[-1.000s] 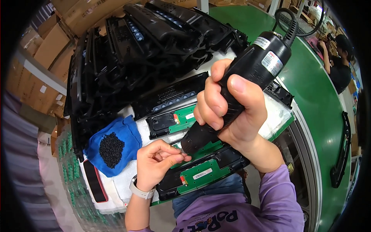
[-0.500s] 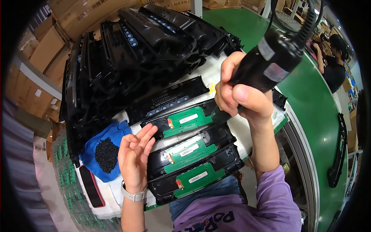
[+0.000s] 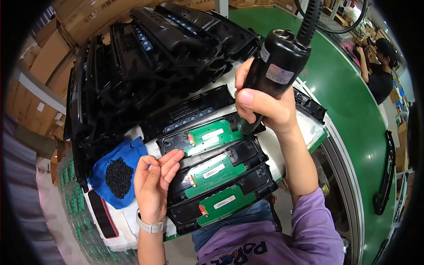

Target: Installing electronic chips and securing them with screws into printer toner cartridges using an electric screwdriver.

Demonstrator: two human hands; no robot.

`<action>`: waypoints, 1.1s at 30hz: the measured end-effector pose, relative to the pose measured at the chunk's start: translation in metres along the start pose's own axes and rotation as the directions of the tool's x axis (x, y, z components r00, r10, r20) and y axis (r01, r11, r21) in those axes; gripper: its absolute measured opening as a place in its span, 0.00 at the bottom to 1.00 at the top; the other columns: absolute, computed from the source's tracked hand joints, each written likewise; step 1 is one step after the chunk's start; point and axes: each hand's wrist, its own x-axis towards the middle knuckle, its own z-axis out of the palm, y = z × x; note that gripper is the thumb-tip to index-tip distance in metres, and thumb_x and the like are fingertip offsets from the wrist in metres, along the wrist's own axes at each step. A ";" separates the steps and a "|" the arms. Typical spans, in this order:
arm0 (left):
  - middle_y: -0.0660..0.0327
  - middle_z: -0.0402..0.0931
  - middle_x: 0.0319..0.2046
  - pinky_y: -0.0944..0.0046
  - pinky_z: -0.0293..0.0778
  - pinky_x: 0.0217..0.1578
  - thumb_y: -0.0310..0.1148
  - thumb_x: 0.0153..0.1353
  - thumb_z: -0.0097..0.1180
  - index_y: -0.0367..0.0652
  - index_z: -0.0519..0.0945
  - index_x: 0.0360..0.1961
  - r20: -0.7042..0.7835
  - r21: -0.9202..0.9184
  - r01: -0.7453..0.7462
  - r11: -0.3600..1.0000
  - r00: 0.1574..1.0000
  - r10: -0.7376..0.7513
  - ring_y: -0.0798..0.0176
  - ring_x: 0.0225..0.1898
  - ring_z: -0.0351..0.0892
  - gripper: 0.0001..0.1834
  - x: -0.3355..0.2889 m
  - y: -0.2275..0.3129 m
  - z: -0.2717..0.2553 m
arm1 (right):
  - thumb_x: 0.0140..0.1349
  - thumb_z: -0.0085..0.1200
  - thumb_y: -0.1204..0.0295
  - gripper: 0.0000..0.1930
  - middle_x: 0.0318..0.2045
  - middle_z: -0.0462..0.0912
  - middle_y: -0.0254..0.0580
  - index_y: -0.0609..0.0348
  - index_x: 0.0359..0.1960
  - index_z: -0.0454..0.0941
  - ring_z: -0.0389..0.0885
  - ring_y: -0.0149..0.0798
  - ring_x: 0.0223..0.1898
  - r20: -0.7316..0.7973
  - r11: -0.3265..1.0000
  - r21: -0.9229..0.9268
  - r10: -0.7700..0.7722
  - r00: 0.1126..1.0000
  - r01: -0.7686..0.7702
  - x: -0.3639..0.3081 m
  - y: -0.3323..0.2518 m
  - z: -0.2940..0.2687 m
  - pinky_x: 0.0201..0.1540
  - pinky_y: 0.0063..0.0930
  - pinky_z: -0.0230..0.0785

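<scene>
My right hand is wrapped round a black electric screwdriver, its cable rising from the top. The driver's lower end points down at the right end of the farthest of three black plastic panels. Each panel carries a green circuit board; the farthest board is beside the driver's lower end. My left hand is palm up by that panel's left end, thumb and forefinger curled together and the other fingers extended. What it pinches, if anything, cannot be made out. Left of it, a heap of small black screws lies on blue cloth.
Black plastic housings are piled high at the far left. Another black panel lies between them and the boards. A red-edged phone rests at the near left. A green worktop curves along the right, where another person sits.
My right hand and the screwdriver have shifted left, and the driver stands more upright. My left thumb has closed in toward the forefinger, with the hand slightly lower.
</scene>
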 end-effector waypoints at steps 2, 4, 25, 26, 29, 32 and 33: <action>0.36 0.66 0.50 0.63 0.74 0.49 0.26 0.65 0.39 0.39 0.63 0.34 -0.005 -0.040 0.013 0.999 1.000 -0.013 0.47 0.53 0.71 0.03 -0.001 0.001 -0.003 | 0.45 0.56 0.72 0.12 0.12 0.68 0.37 0.65 0.27 0.66 0.64 0.27 0.10 0.036 1.000 -0.012 0.015 0.999 -0.014 0.000 0.002 -0.001 0.15 0.19 0.57; 0.35 0.67 0.49 0.63 0.74 0.49 0.25 0.65 0.39 0.36 0.65 0.38 -0.023 -0.059 0.006 0.998 1.000 -0.007 0.47 0.51 0.72 0.04 0.000 0.001 -0.005 | 0.45 0.56 0.73 0.11 0.12 0.68 0.37 0.63 0.24 0.66 0.64 0.26 0.10 0.081 1.000 -0.007 0.026 0.996 -0.025 0.001 0.007 -0.002 0.15 0.18 0.56; 0.43 0.65 0.55 0.57 0.57 0.61 0.37 0.66 0.35 0.31 0.66 0.52 0.303 -0.364 0.333 0.870 0.926 -0.227 0.51 0.58 0.64 0.21 -0.003 0.002 -0.001 | 0.57 0.52 0.57 0.18 0.15 0.68 0.27 0.56 0.38 0.63 0.67 0.25 0.13 0.250 0.756 0.636 -0.393 0.885 0.156 -0.010 -0.004 0.046 0.24 0.23 0.66; 0.46 0.66 0.53 0.58 0.57 0.60 0.39 0.67 0.35 0.31 0.65 0.52 0.316 -0.352 0.342 0.871 0.920 -0.234 0.53 0.56 0.66 0.22 -0.004 0.000 -0.002 | 0.57 0.52 0.56 0.18 0.15 0.68 0.27 0.56 0.38 0.63 0.67 0.25 0.13 0.241 0.743 0.654 -0.381 0.892 0.141 -0.012 -0.003 0.053 0.24 0.23 0.66; 0.48 0.68 0.52 0.58 0.58 0.59 0.39 0.67 0.34 0.31 0.66 0.52 0.423 -0.373 0.373 0.849 0.883 -0.202 0.55 0.53 0.68 0.22 -0.008 -0.002 -0.006 | 0.55 0.55 0.56 0.19 0.14 0.68 0.28 0.55 0.36 0.64 0.66 0.26 0.11 0.246 0.752 0.653 -0.320 0.915 0.088 -0.017 0.007 0.066 0.23 0.24 0.65; 0.52 0.71 0.47 0.58 0.64 0.55 0.37 0.67 0.36 0.33 0.66 0.52 0.373 -0.309 0.357 0.882 0.898 -0.232 0.55 0.50 0.71 0.20 -0.013 0.004 0.000 | 0.53 0.57 0.55 0.20 0.14 0.69 0.28 0.55 0.36 0.64 0.66 0.27 0.11 0.272 0.789 0.614 -0.243 0.931 0.027 -0.022 0.013 0.072 0.21 0.24 0.63; 0.53 0.72 0.46 0.58 0.66 0.53 0.36 0.67 0.36 0.34 0.66 0.52 0.353 -0.240 0.356 0.903 0.899 -0.260 0.55 0.49 0.73 0.19 -0.013 0.006 0.000 | 0.54 0.56 0.55 0.20 0.14 0.69 0.28 0.55 0.36 0.64 0.66 0.27 0.11 0.284 0.791 0.612 -0.238 0.929 0.016 -0.022 0.015 0.073 0.21 0.24 0.63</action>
